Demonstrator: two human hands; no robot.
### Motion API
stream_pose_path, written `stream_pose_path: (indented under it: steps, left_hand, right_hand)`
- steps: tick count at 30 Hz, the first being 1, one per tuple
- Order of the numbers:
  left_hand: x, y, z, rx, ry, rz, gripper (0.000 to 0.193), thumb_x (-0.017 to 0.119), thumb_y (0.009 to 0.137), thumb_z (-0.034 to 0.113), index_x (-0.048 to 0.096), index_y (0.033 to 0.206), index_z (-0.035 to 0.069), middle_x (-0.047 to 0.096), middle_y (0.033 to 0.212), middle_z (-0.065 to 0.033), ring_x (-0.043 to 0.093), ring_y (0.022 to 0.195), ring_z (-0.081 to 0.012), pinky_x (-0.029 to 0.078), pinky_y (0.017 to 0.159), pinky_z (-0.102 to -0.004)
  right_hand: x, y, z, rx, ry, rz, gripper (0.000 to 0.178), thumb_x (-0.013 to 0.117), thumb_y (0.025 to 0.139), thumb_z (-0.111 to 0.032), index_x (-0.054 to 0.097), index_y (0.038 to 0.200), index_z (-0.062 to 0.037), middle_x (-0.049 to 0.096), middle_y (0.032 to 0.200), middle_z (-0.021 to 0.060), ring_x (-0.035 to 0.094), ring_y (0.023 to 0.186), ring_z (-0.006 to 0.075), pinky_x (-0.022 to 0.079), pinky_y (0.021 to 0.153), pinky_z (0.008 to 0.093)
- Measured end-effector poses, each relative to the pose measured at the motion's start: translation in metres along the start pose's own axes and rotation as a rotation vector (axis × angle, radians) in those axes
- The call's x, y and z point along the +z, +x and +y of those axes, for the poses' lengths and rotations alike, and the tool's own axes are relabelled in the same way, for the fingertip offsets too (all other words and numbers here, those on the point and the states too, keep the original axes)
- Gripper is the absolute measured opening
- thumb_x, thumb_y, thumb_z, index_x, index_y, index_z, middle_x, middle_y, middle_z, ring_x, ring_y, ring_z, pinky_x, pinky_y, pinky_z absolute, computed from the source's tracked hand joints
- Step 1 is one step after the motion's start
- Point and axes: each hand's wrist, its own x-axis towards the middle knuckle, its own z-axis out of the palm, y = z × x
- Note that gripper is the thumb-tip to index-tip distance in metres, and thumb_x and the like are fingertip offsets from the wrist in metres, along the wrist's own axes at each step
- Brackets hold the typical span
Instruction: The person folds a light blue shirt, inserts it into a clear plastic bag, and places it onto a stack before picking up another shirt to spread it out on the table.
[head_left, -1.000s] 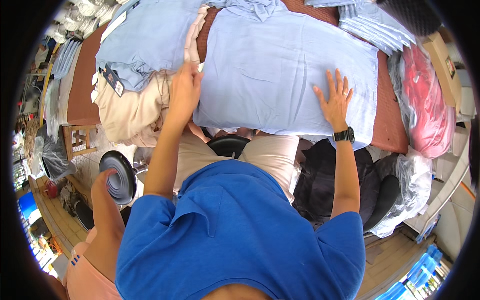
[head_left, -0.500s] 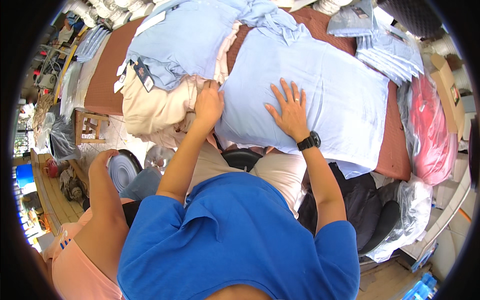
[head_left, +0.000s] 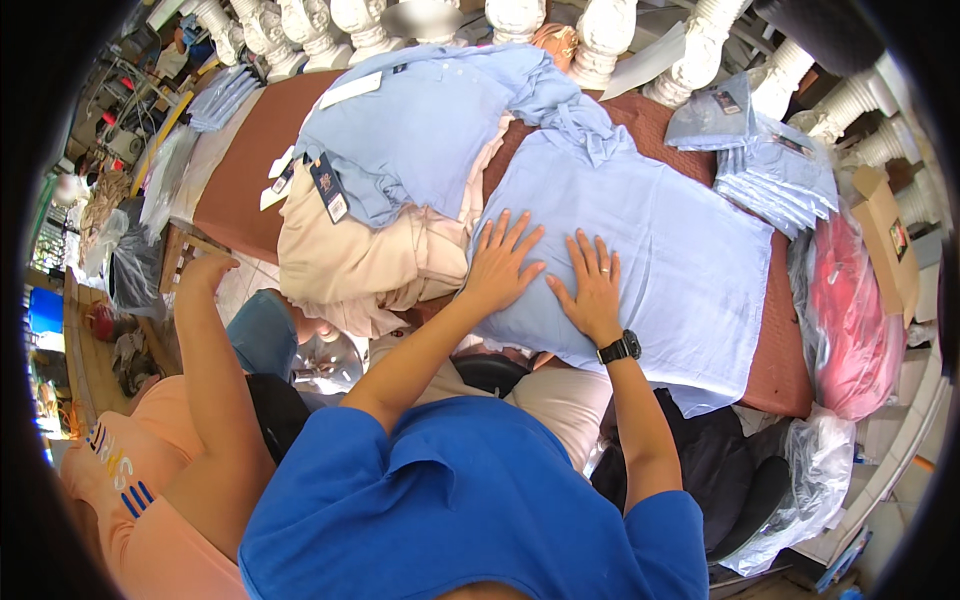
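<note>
A light blue shirt [head_left: 670,230] lies spread over the brown table cover [head_left: 775,350], its lower edge hanging past the near side. On its left part my left hand [head_left: 502,265] rests flat, fingers spread. Beside it, slightly to the right, my right hand [head_left: 592,290] also presses flat on the cloth; a black watch is on that wrist. Neither hand holds anything. Just left of the shirt sits a pile of beige garments [head_left: 350,245]. Another light blue shirt [head_left: 430,120] lies on top of it, with a dark hang tag [head_left: 327,188] showing.
Folded blue shirts in clear bags [head_left: 775,175] are stacked at the far right. Beyond them are a cardboard box [head_left: 885,240] and a red bundle in plastic [head_left: 850,310]. White balusters [head_left: 595,40] line the far edge. A person in peach [head_left: 170,440] sits close on my left.
My left hand has let go of the shirt's left edge and moved right, now flat on the cloth. My right hand stays flat. The view has shifted, showing more of the balusters.
</note>
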Motion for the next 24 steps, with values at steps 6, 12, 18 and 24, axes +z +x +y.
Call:
stream_pose_path:
  steps: [6,12,18,24]
  left_hand:
    - [0.005,-0.001,-0.011,0.018,-0.057,0.003,0.05,0.06,0.096,0.034,0.053,0.142,0.014,0.037,0.157,-0.0128,0.028,0.147,-0.0392,0.021,0.119,-0.0534]
    - [-0.068,-0.051,0.007,-0.125,-0.488,-0.021,0.023,0.067,0.094,0.016,0.065,0.112,0.003,0.063,0.114,-0.0144,0.06,0.102,-0.0291,0.048,0.087,-0.0369]
    - [-0.088,-0.151,-0.012,-0.563,-0.576,-0.806,0.029,0.073,0.088,0.022,0.063,0.102,-0.002,0.066,0.096,-0.0178,0.064,0.084,-0.0313,0.049,0.073,-0.0381]
    - [0.004,-0.2,-0.047,-0.436,-0.478,-0.572,0.044,0.074,0.085,0.023,0.062,0.118,-0.003,0.061,0.123,-0.0242,0.06,0.112,-0.0387,0.048,0.096,-0.0458]
  right_hand:
    - [-0.011,0.006,0.017,0.005,0.372,0.053,0.077,0.071,0.088,-0.043,0.04,0.151,-0.0105,0.037,0.157,0.0139,0.03,0.145,0.0383,0.02,0.118,0.0581]
    - [-0.058,-0.024,0.095,0.138,0.141,0.126,0.073,0.073,0.088,-0.037,0.042,0.148,-0.0083,0.041,0.152,0.0193,0.034,0.14,0.0421,0.025,0.115,0.0578]
    - [-0.092,-0.077,0.093,0.302,-0.187,0.241,0.06,0.072,0.09,-0.028,0.05,0.141,-0.0038,0.048,0.141,0.022,0.044,0.126,0.042,0.035,0.107,0.0508]
    - [-0.079,-0.13,0.016,0.291,0.135,0.324,0.036,0.071,0.089,-0.011,0.06,0.12,0.0009,0.059,0.114,0.0209,0.052,0.107,0.0397,0.042,0.094,0.0481]
